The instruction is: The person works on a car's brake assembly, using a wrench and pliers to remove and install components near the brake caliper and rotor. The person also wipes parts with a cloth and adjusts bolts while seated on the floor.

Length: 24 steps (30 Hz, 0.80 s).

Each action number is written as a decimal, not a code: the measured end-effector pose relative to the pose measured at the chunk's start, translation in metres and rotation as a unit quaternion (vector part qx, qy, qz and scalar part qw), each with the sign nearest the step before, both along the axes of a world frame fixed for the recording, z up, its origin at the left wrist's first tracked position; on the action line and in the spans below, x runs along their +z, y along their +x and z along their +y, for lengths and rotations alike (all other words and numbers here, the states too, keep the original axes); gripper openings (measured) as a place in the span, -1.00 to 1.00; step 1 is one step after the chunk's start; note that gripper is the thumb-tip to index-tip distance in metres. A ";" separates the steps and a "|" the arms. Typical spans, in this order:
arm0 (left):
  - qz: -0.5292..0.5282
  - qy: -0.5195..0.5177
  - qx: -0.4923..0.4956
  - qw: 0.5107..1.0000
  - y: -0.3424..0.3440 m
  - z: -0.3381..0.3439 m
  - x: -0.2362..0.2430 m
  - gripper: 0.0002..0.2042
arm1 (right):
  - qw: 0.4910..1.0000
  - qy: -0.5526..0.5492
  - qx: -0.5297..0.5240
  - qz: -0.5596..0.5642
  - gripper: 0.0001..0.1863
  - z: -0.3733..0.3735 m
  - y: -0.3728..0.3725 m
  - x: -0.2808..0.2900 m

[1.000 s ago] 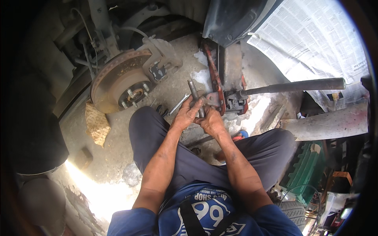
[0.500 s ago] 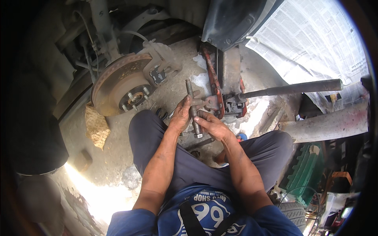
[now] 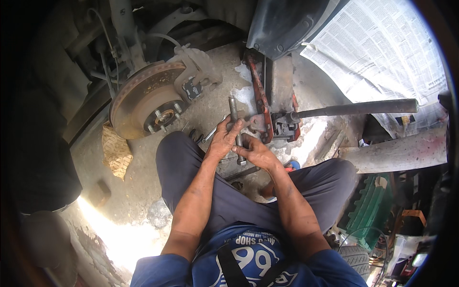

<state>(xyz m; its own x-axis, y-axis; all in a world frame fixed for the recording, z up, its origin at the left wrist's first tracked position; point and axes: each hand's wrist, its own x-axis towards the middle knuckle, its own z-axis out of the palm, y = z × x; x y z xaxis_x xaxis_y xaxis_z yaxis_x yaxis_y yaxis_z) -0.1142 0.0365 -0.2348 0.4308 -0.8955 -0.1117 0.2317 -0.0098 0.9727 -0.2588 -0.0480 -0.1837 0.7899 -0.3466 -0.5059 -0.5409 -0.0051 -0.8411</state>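
I sit on the ground with a long grey metal pin (image 3: 235, 125) held upright between my knees. My left hand (image 3: 224, 138) grips its middle from the left. My right hand (image 3: 254, 152) wraps its lower part from the right. Just beyond the pin stands a red floor jack (image 3: 262, 107) with a dark handle (image 3: 356, 108) reaching right. To the upper left a rusty brake disc (image 3: 143, 98) with wheel studs sits on the car's hub, a brake caliper (image 3: 193, 79) hanging beside it.
A crumpled brown cloth (image 3: 116, 150) lies on the concrete below the disc. Loose metal tools (image 3: 210, 135) lie by my left knee. Newspaper sheets (image 3: 382, 48) cover the ground at the upper right. A green crate (image 3: 370, 210) stands at the right.
Both hands have drawn back from the jack toward me with the pin, which now stands more upright. The head has dropped closer to the hands.
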 end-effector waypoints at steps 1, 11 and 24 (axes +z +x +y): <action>0.024 -0.011 -0.010 1.000 -0.001 -0.002 0.000 -0.19 | 0.994 0.084 -0.022 -0.061 -0.47 0.004 -0.004 -0.006; 0.034 -0.044 0.027 0.998 -0.003 -0.001 0.011 -0.19 | 0.958 -0.281 -0.022 0.053 -0.57 0.011 0.008 0.024; 0.050 -0.026 0.047 0.997 -0.008 -0.003 0.018 -0.22 | 0.975 -0.218 -0.010 0.048 -0.59 0.005 0.006 0.010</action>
